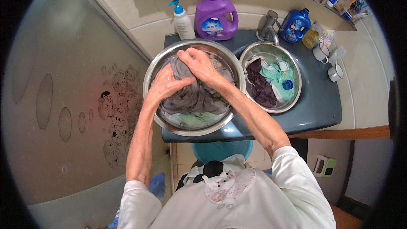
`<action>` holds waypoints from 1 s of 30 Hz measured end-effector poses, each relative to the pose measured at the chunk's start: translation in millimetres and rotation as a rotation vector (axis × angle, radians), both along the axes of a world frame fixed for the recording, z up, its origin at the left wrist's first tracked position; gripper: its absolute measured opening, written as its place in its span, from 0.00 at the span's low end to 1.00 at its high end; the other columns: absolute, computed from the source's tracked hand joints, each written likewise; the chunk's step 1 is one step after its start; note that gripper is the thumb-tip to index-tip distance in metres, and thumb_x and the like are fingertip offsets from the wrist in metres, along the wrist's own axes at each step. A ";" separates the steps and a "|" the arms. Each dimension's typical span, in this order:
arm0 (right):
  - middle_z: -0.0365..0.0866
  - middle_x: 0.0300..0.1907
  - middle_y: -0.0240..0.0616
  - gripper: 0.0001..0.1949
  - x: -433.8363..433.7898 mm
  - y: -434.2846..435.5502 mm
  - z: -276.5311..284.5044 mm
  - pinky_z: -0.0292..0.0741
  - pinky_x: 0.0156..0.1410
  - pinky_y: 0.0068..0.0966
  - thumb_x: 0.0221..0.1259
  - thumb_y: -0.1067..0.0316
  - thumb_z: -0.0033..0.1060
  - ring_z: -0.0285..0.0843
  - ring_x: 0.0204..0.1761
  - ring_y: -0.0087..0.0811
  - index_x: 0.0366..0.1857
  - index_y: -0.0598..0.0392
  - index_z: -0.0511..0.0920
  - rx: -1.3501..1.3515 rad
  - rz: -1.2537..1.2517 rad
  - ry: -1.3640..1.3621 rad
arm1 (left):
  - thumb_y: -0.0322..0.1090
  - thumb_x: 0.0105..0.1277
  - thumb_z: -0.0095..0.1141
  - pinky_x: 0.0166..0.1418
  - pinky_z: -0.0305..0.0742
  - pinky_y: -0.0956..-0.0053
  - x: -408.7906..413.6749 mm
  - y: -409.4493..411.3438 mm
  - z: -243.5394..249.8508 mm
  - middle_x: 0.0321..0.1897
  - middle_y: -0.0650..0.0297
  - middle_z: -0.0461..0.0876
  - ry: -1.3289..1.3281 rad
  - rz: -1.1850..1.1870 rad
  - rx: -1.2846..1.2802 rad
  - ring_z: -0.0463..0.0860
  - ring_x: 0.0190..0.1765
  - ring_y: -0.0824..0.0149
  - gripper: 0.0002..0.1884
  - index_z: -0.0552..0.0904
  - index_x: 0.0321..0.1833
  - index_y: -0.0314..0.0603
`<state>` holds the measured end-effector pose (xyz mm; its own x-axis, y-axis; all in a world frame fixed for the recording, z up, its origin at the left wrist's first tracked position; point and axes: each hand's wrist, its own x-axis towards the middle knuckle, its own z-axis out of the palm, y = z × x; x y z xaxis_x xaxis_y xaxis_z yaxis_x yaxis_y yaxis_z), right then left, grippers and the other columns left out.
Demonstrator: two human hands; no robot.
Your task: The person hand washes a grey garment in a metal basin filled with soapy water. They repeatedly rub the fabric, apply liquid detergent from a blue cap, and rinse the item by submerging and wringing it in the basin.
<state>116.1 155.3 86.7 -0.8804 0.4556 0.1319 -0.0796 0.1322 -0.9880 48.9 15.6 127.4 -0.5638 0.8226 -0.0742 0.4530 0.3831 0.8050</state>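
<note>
Both my hands are over a large steel basin [190, 132] on the dark counter. My left hand [168, 82] grips a wet grey cloth garment [197, 97], its thumb laid across the fabric. My right hand [198, 65] holds a bunched upper part of the same garment. Under the grey cloth, pale green fabric [200, 118] lies in soapy water near the basin's front. To the right, a smaller steel basin [299, 92] contains a dark purple garment [259, 84], mint green cloth [278, 71] and a blue cap [287, 84] in water.
Behind the basins stand a white pump bottle [183, 24], a purple detergent jug [216, 17], a metal faucet [268, 27] and a blue bottle [295, 27]. Enamel mugs [335, 72] sit at the right. A frosted glass panel [73, 70] borders the left. Below is a teal tub [222, 151].
</note>
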 end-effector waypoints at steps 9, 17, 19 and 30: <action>0.83 0.39 0.43 0.18 68.1 52.2 -32.5 0.74 0.48 0.30 0.53 0.57 0.60 0.79 0.40 0.33 0.42 0.60 0.81 0.310 0.010 -0.182 | 0.29 0.59 0.49 0.49 0.79 0.69 -35.4 -14.2 -24.5 0.42 0.57 0.83 -0.964 0.383 0.582 0.83 0.43 0.63 0.15 0.79 0.48 0.32; 0.78 0.27 0.50 0.11 30.1 -76.8 18.0 0.74 0.41 0.37 0.53 0.61 0.57 0.79 0.36 0.46 0.26 0.59 0.74 0.483 -0.273 0.346 | 0.54 0.69 0.50 0.52 0.76 0.68 -32.5 20.0 -79.3 0.41 0.63 0.82 -1.388 -0.108 0.744 0.81 0.44 0.65 0.22 0.80 0.49 0.41; 0.78 0.29 0.51 0.10 10.2 -62.9 -10.3 0.74 0.38 0.37 0.53 0.63 0.59 0.78 0.33 0.47 0.29 0.59 0.76 0.485 -0.296 0.261 | 0.57 0.69 0.47 0.51 0.74 0.70 -54.7 34.9 -117.1 0.39 0.67 0.80 -1.418 -0.200 0.701 0.79 0.44 0.69 0.23 0.79 0.48 0.43; 0.81 0.31 0.54 0.15 -10.3 -23.5 -28.7 0.75 0.42 0.45 0.54 0.53 0.62 0.80 0.39 0.53 0.32 0.55 0.80 0.668 -0.420 -0.017 | 0.49 0.73 0.41 0.60 0.70 0.70 19.3 37.4 -79.0 0.54 0.63 0.76 -0.727 0.639 0.402 0.76 0.55 0.66 0.22 0.74 0.58 0.41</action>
<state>105.8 131.7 58.0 -0.6565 0.5793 0.4832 0.1229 0.7141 -0.6892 68.2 53.0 48.5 -0.8314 0.4261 -0.3566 -0.3834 0.0246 0.9232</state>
